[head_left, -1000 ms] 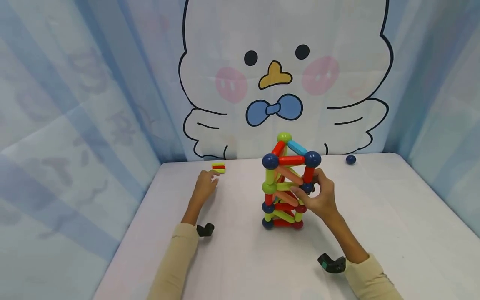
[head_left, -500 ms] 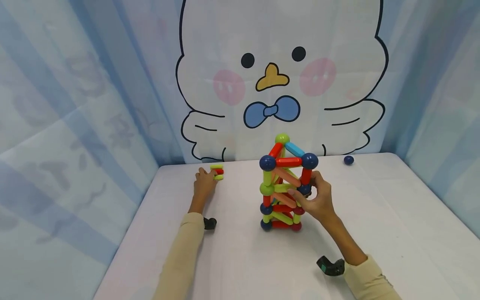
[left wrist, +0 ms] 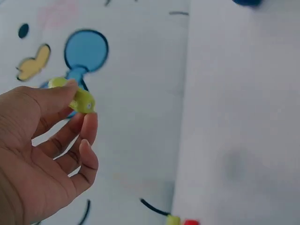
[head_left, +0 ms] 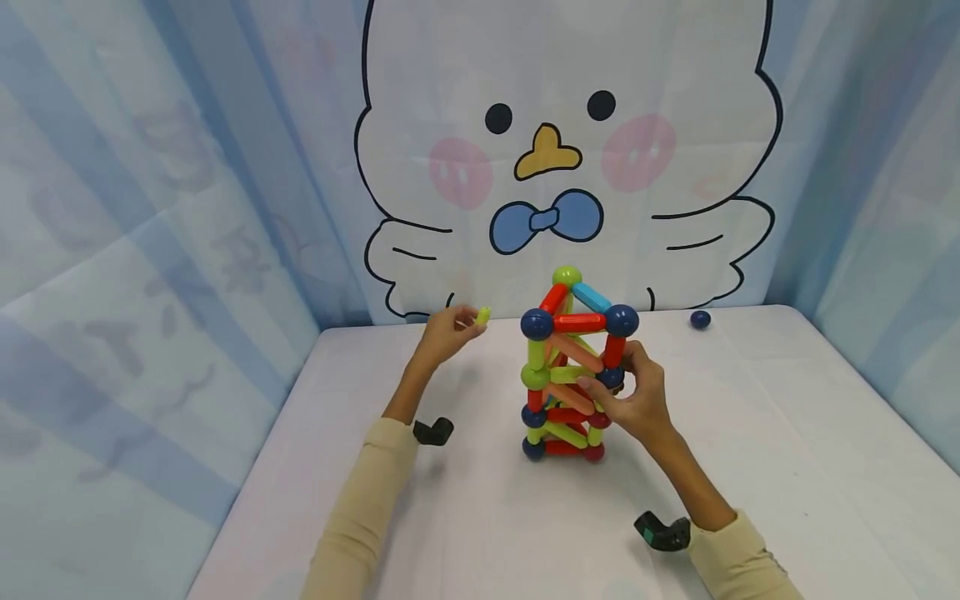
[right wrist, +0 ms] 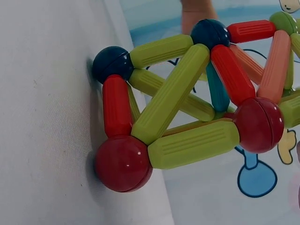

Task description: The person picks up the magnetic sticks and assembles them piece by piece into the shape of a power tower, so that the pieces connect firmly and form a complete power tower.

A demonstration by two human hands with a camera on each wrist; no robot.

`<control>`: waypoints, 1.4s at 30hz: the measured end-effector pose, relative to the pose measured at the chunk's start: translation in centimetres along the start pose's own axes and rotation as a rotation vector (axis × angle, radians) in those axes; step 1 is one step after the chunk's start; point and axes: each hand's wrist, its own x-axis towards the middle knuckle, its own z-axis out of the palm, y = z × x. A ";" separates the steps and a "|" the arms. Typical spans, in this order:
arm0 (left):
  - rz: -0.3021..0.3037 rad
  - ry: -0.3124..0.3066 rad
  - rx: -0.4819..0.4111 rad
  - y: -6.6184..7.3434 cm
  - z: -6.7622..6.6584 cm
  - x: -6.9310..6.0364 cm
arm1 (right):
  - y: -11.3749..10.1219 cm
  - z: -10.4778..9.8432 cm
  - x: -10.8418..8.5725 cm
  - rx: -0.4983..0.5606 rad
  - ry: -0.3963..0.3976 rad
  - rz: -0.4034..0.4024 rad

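In the head view my left hand (head_left: 446,335) is raised near the table's far edge and pinches a short yellow-green magnetic rod (head_left: 483,316). The left wrist view shows that rod (left wrist: 83,101) between thumb and fingers, one end free. My right hand (head_left: 637,398) grips the right side of a tower of magnetic rods and balls (head_left: 577,323) around mid-height. The tower stands upright, topped by a light green ball (head_left: 567,277). Up close in the right wrist view, its base has a dark red ball (right wrist: 123,163) and a dark blue ball (right wrist: 113,64) touching the table.
A loose dark blue ball (head_left: 701,319) lies at the back right of the white table (head_left: 480,517). The left wrist view catches the ends of a yellow-green rod (left wrist: 173,220) and a red rod (left wrist: 191,222) on the table. A printed curtain (head_left: 555,50) hangs behind.
My left hand has picked up a yellow-green rod from the small group at the back left, then lifted it and moved right toward the tower. My right hand stays on the tower.
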 end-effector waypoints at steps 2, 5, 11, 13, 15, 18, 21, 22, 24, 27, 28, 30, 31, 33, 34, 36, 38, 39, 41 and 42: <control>0.058 -0.012 -0.107 2.5 -0.5 0.0 | 0.0 0.0 0.0 -0.004 0.001 -0.002; 0.162 -0.018 -0.253 6.0 -1.1 -0.1 | 0.0 0.0 -0.1 -0.004 -0.003 0.001; 0.330 -0.023 -0.365 11.8 -1.9 -0.1 | 0.2 -0.1 -0.1 -0.012 -0.022 0.014; 0.363 -0.015 -0.369 13.1 -2.1 0.0 | 0.2 -0.2 -0.1 -0.012 -0.028 0.016; 0.383 -0.009 -0.378 14.1 -2.3 0.1 | 0.2 -0.2 -0.1 -0.016 -0.032 0.017; 0.400 -0.013 -0.376 15.1 -2.3 0.1 | 0.1 -0.3 -0.1 -0.020 -0.037 0.017; 0.415 -0.026 -0.344 15.6 -2.1 0.1 | 0.0 -0.3 -0.1 -0.023 -0.042 0.024; 0.419 -0.028 -0.330 15.6 -2.1 0.1 | 0.0 -0.3 -0.1 -0.022 -0.041 0.023; 0.423 -0.027 -0.306 15.7 -1.9 0.1 | -0.1 -0.4 0.0 -0.024 -0.044 0.023; 0.427 -0.022 -0.285 15.9 -1.8 0.2 | -0.1 -0.5 0.0 -0.025 -0.046 0.026; 0.430 -0.020 -0.279 16.0 -1.7 0.3 | -0.1 -0.5 0.0 -0.024 -0.044 0.029; 0.433 -0.017 -0.258 16.1 -1.7 0.3 | -0.2 -0.6 0.1 -0.020 -0.043 0.032; 0.432 -0.017 -0.249 16.2 -1.7 0.4 | -0.2 -0.6 0.1 -0.019 -0.043 0.035; 0.434 -0.017 -0.227 16.3 -1.6 0.5 | -0.2 -0.6 0.1 -0.016 -0.043 0.036; 0.436 -0.017 -0.220 16.3 -1.6 0.5 | -0.2 -0.6 0.0 -0.015 -0.041 0.036; 0.441 -0.015 -0.218 16.1 -1.6 0.5 | -0.2 -0.6 0.0 -0.016 -0.042 0.038; 0.447 -0.003 -0.230 15.6 -1.6 0.7 | -0.2 -0.6 -0.1 -0.021 -0.043 0.040; 0.446 0.006 -0.233 15.2 -1.6 0.7 | -0.2 -0.5 -0.1 -0.021 -0.043 0.045; 0.435 0.029 -0.236 14.0 -1.6 0.9 | -0.2 -0.5 -0.1 -0.022 -0.046 0.046; 0.419 0.042 -0.232 13.2 -1.6 1.1 | -0.2 -0.5 -0.1 -0.023 -0.050 0.049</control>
